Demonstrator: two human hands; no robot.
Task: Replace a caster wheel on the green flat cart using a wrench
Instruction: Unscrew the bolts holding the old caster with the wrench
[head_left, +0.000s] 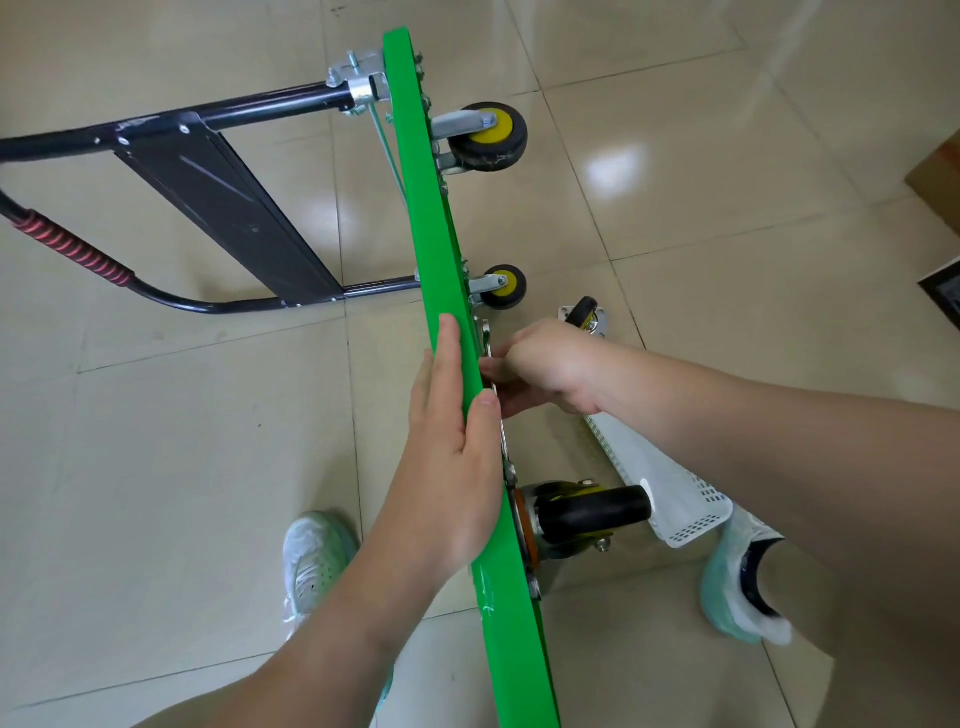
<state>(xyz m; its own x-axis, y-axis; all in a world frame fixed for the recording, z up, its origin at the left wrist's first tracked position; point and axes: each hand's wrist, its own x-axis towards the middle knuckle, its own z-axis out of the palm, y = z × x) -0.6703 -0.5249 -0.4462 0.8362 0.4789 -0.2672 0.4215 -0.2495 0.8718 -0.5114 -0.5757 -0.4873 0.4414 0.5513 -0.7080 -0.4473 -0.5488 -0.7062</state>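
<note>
The green flat cart (415, 171) stands on its edge on the tiled floor, its wheels pointing right. My left hand (452, 447) lies flat against the deck's upper edge, fingers straight, thumb hooked over the rim. My right hand (540, 369) curls round a silver wrench (488, 343) held against the underside of the deck. Below it a black caster wheel (587, 512) with a metal bracket sits on the deck. Two yellow-hubbed casters (491, 136) (503, 287) are mounted farther along. A loose caster wheel (584, 316) lies on the floor behind my right hand.
The cart's black folding handle (223, 202) with a red grip (78, 247) lies on the floor to the left. A white perforated basket (660, 478) lies under my right forearm. My two shoes (311, 561) (737, 577) flank the cart. A cardboard box (935, 176) sits at the right edge.
</note>
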